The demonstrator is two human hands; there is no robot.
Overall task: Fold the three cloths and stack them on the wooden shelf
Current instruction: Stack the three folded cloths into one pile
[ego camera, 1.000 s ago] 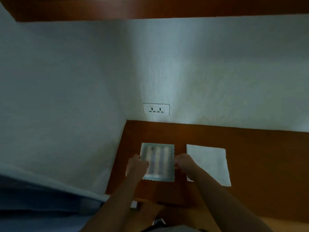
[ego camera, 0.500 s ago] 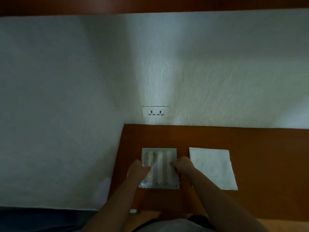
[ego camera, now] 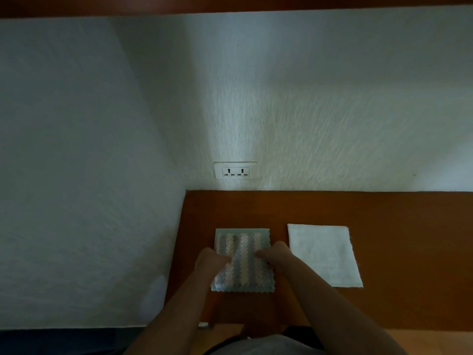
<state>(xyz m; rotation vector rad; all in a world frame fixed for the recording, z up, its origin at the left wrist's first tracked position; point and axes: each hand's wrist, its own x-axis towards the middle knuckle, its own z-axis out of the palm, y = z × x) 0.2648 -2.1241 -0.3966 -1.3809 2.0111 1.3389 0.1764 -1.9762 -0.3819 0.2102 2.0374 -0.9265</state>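
A striped, patterned cloth [ego camera: 243, 242] with scalloped edges lies on the wooden shelf [ego camera: 384, 213], near its left end. My left hand [ego camera: 211, 261] pinches the cloth at its left side and my right hand [ego camera: 275, 253] pinches it at its right side, both near the middle of the cloth. The cloth's near left corner looks slightly lifted. A white cloth [ego camera: 323, 254] lies flat to the right of the striped one, a narrow gap apart. A third cloth is not visible.
White walls meet in a corner at the shelf's left end. A double wall socket [ego camera: 235, 171] sits just above the shelf's back edge. Another wooden board [ego camera: 230, 5] runs overhead. The shelf's right part is bare wood.
Both hands have moved inward from the striped cloth's side edges onto it and now pinch it. The view has tilted down slightly.
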